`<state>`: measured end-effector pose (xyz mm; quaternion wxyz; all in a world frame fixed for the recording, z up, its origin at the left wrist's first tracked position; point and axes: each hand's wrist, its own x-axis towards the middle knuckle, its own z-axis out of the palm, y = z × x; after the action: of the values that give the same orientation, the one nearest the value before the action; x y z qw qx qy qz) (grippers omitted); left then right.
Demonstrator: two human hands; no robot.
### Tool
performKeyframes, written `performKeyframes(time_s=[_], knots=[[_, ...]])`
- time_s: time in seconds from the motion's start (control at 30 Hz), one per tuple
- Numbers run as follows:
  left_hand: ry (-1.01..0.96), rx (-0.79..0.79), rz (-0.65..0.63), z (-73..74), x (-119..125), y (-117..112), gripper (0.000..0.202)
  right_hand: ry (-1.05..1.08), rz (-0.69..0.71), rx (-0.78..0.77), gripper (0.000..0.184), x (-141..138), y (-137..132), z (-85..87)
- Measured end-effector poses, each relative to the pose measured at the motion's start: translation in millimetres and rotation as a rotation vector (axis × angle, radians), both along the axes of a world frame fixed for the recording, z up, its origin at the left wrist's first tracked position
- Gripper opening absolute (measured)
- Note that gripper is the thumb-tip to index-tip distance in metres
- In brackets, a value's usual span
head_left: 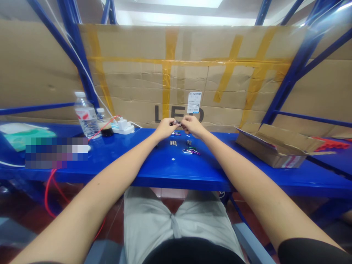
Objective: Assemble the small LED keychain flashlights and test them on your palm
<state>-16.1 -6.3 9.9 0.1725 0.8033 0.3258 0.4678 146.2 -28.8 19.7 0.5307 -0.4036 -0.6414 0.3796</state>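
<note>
Both arms reach far out over the blue metal bench [170, 172]. My left hand [164, 128] and my right hand [192, 126] meet above it, fingers curled and pinching a small dark object [176, 123] between them; it is too small to name. Just under the hands lie coloured carabiner-like clips [176, 133]. Closer to me sit small metal pieces [173, 143], another small metal piece [189, 142], and a cluster of silver, green and purple clips [191, 151].
An open cardboard box [275, 148] rests on the bench at right. At left stand a clear water bottle [85, 115], a smaller dark bottle [104, 124], and a white power adapter [123, 126] with red cable. Taped cardboard [187, 73] walls the back, framed by blue rack posts.
</note>
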Motion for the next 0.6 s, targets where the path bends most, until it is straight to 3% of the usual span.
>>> performKeyframes(time_s=[0.17, 0.3, 0.47, 0.6], knots=[[-0.016, -0.129, -0.058, 1.6, -1.5, 0.6, 0.018, -0.119, -0.056, 0.101, 0.023, 2.3, 6.8, -2.6], [-0.068, -0.230, -0.068, 4.4, -4.7, 4.1, 0.017, -0.205, -0.100, 0.153, 0.024, 3.6, 7.9, -2.9], [0.043, -0.022, -0.084, 7.4, -11.8, 5.2, 0.004, -0.280, -0.122, 0.180, 0.021, 5.0, 5.7, -1.6], [0.131, 0.109, -0.047, 10.9, -15.8, -0.5, 0.008, -0.381, -0.169, 0.274, 0.020, 7.0, 7.6, -1.8]])
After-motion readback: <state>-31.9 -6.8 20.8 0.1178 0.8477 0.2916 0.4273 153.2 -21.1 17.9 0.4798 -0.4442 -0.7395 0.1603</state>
